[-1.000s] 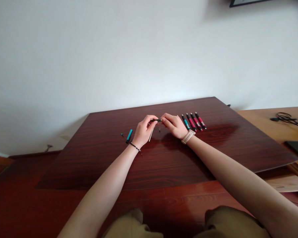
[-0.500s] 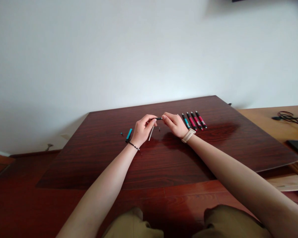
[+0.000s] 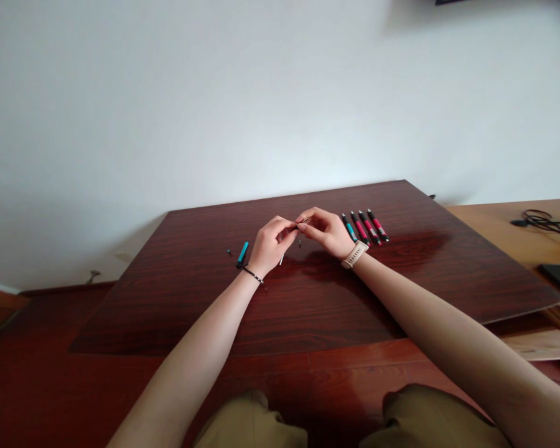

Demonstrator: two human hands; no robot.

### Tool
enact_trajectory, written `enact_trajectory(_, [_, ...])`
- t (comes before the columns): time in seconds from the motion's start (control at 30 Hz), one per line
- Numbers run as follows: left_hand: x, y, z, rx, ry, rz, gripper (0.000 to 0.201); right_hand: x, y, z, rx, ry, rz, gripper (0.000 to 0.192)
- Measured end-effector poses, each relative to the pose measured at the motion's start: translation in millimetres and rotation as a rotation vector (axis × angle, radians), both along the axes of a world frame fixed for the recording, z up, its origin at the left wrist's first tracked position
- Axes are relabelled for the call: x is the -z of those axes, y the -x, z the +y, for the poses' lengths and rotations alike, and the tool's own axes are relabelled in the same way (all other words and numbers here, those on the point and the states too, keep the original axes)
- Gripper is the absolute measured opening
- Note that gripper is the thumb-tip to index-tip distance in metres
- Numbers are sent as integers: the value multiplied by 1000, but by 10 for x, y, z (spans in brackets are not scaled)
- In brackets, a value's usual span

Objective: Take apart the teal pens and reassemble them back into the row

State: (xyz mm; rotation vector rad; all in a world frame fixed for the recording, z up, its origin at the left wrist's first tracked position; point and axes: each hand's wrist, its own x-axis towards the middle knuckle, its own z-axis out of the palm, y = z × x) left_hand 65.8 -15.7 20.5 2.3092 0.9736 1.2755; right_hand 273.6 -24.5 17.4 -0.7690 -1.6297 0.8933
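Pinching a small black pen piece, we hold it above the bench, between our two hands. Our left hand is closed on one end with thumb and fingers; our right hand is brought up to the other, thumb and fingertips gathered at it. The fingers cover most of the piece, so we cannot tell exactly how its parts meet.

For good handling, we would let the left hand act as the steady side and make the fine movements with the right fingertips, both ends in one straight line. A light, even pinch should serve better than a hard squeeze, since so slim a piece could skew or slip. Working low would help too: a dropped part would then fall only a little way.

We should mind the small dark bit just below our fingertips and the white rod partly hidden by the left hand; a careless wrist could sweep either away. The teal barrel and tiny teal piece lie left of that hand, and the pen row right of the other.
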Motion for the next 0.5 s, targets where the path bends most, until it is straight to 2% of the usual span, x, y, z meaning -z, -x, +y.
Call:
enact_trajectory(0.1, [7, 1, 4, -12, 2, 37, 13, 8, 10, 24, -5, 2, 26, 38])
enact_trajectory(0.2, [7, 15, 7, -19, 5, 68, 13, 5, -25, 54, 133, -55, -28, 36])
enact_trajectory(0.33, [19, 45, 29, -79, -4, 128, 10, -15, -132, 95, 369, -163, -249, 26])
enact_trajectory(0.5, [40, 76, 66, -154, -57, 132, 14, 45, -237, 164, 414, -158, -540, 7])
